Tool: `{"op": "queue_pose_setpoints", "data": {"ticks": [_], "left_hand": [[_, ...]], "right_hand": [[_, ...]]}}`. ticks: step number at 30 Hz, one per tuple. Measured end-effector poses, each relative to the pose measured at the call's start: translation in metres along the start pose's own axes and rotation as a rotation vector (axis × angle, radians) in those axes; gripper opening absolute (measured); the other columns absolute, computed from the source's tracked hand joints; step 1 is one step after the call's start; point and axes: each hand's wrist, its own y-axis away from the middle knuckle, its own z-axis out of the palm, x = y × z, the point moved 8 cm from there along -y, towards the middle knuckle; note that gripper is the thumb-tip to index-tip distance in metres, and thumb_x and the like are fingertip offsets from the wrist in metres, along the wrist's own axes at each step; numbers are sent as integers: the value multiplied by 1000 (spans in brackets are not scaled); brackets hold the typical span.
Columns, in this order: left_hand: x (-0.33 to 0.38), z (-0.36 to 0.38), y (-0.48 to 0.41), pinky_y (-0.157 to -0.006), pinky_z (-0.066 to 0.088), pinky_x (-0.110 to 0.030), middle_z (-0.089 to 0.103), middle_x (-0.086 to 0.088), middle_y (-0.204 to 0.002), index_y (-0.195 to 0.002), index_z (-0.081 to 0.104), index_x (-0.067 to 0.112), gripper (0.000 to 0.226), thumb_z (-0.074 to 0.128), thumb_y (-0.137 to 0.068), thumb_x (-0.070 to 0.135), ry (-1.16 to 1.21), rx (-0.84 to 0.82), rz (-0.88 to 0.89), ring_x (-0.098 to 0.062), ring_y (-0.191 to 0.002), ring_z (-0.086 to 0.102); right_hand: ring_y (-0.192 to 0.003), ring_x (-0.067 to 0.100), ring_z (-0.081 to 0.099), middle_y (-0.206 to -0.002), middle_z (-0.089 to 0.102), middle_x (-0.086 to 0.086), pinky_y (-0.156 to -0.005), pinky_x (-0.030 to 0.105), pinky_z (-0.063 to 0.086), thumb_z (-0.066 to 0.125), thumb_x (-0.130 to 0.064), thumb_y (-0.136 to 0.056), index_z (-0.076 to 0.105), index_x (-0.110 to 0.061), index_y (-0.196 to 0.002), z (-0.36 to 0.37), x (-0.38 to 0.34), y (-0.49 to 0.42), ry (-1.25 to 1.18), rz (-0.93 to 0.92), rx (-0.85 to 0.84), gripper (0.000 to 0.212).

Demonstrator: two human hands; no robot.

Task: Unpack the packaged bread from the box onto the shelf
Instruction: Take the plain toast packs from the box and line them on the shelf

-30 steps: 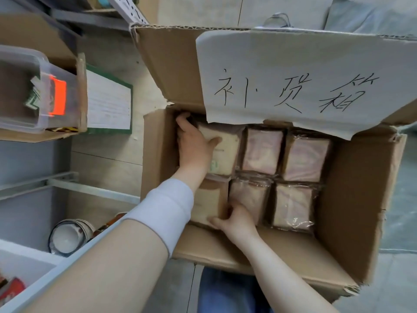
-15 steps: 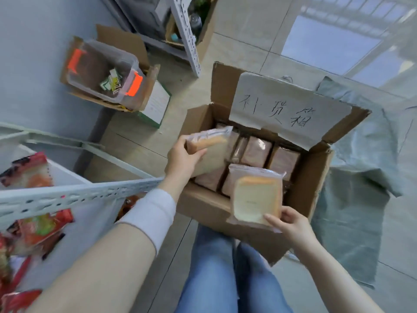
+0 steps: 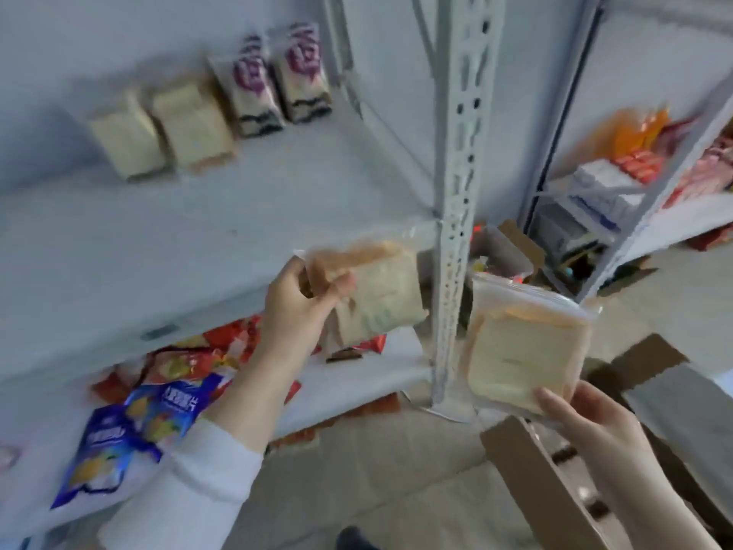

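My left hand [image 3: 295, 311] grips a clear-wrapped bread pack [image 3: 377, 295] by its left edge, held in front of the grey shelf [image 3: 198, 240]. My right hand [image 3: 583, 418] holds a second bread pack [image 3: 519, 351] from below, to the right of the shelf's upright post [image 3: 456, 192]. Two bread packs [image 3: 158, 129] stand at the back of the shelf. The cardboard box [image 3: 527, 474] shows at the lower right, its inside mostly hidden.
Two purple-labelled packs [image 3: 277, 77] stand beside the shelved bread. Red and blue snack bags [image 3: 158, 402] lie on the lower shelf. A second rack [image 3: 634, 180] with orange and red goods stands at the right. Tiled floor lies below.
Both hands lifted a bread pack each out of the box and carried them up toward the shelf. My view swung from the box to the shelving.
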Motion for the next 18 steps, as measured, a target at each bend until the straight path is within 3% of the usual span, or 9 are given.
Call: {"op": "queue_pose_setpoints", "data": {"ticks": [2,4,8,9,12,14,18], "left_hand": [[3,-74,-11,-69,46,-20,63,4,-76,-81,57,15,16,72,-77,21,13,88,13,2,-66,60],[0,-147,-23,-64,42,-17,56,1,-72,-89,55,4,28,72,-78,24,-3,176,13,-8,-65,54],[-34,-271,-57,-71,44,-28,61,5,-78,-87,55,18,18,71,-79,22,-8,284,-6,-11,-74,58],[-44,-292,-69,-68,45,-25,61,6,-79,-83,53,23,18,71,-80,20,-11,294,-12,-9,-74,59],[-73,-335,-118,-60,43,-12,59,11,-78,-78,48,26,25,70,-80,16,13,323,-19,-3,-72,57],[-92,-346,-156,-61,44,-7,59,11,-82,-92,51,19,24,71,-79,14,76,349,-50,-3,-75,57],[-116,-341,-237,-71,46,-15,60,-2,-98,-106,47,13,36,71,-79,11,189,339,-88,-14,-86,59]], "right_hand": [[-60,1,64,-85,71,12,-51,2,45,64,-9,-82,68,-4,-92,61,-47,-1,20,-95,-98,11],[-59,-4,64,-81,73,5,-53,2,45,64,-9,-82,68,-7,-89,129,-88,-2,35,-169,-185,8],[-57,-2,64,-80,72,7,-52,5,47,65,-8,-82,66,-6,-89,266,-146,-11,58,-273,-302,8],[-54,-3,63,-81,70,8,-50,5,46,65,-8,-82,64,-5,-91,298,-157,-16,78,-290,-312,10],[-52,-4,62,-81,67,6,-52,7,50,68,-9,-80,58,-2,-103,375,-177,-47,97,-305,-308,26],[-49,-1,63,-81,66,5,-56,11,54,71,-10,-77,56,-1,-108,408,-182,-75,87,-277,-276,35],[-51,2,64,-85,66,6,-60,14,55,74,-15,-76,58,-1,-107,451,-202,-127,111,-278,-209,38]]}}
